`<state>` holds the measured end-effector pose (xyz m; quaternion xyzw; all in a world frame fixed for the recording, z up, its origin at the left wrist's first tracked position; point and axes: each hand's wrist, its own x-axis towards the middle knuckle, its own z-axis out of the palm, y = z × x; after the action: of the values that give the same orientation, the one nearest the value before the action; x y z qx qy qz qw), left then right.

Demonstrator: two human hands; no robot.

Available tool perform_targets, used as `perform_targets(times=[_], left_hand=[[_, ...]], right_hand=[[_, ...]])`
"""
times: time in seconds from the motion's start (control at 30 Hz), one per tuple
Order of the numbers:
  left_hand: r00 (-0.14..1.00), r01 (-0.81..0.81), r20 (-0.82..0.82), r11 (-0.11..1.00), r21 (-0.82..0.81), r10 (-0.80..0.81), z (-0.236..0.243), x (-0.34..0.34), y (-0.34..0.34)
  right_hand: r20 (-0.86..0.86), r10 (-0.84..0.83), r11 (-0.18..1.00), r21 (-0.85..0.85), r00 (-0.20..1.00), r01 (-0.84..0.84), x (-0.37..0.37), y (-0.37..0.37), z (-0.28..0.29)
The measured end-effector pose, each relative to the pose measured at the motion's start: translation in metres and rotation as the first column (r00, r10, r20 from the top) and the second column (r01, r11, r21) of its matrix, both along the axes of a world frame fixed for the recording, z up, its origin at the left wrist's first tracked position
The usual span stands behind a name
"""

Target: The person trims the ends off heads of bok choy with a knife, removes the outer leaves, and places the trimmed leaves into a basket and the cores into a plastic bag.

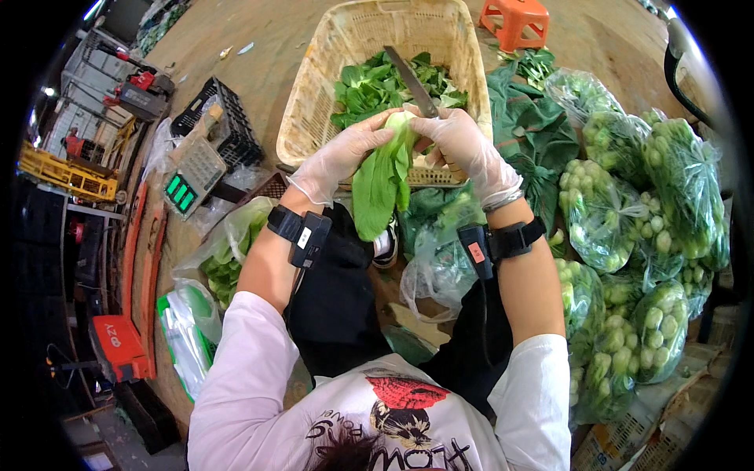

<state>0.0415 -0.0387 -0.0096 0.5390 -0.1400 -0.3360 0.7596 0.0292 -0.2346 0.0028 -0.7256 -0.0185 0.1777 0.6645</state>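
Observation:
A head of bok choy point(377, 188) hangs leaves down in front of me, its pale base up. My left hand point(338, 157), in a clear glove, is closed around its stem end. In my gloved right hand point(463, 149) is a knife point(411, 82); the blade points away and to the left, and the handle is hidden in the hand. The right fingers also touch the pale base of the bok choy. Just beyond both hands stands a cream plastic crate point(314, 86) with loose green leaves point(365, 90) at its bottom.
Clear bags of bok choy point(597, 212) are piled on the right, beside a dark green cloth point(534, 129). An orange stool point(514, 23) stands far right. Leftward are a scale point(192, 177), a black crate point(224, 118) and a bag of greens point(236, 251).

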Motion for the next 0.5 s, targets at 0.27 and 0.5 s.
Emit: perform_targets(times=[0.27, 0.5], left_hand=[[0.997, 0.02, 0.065, 0.993, 0.115, -0.027, 0.011, -0.004, 0.021], [0.949, -0.216, -0.247, 0.975, -0.049, 0.198, 0.021, -0.01, 0.021]], right_hand=[[0.107, -0.256, 0.967, 0.029, 0.961, 0.255, 0.012, -0.009, -0.005], [0.445, -0.179, 0.802, -0.45, 0.878, 0.392, 0.023, -0.006, -0.021]])
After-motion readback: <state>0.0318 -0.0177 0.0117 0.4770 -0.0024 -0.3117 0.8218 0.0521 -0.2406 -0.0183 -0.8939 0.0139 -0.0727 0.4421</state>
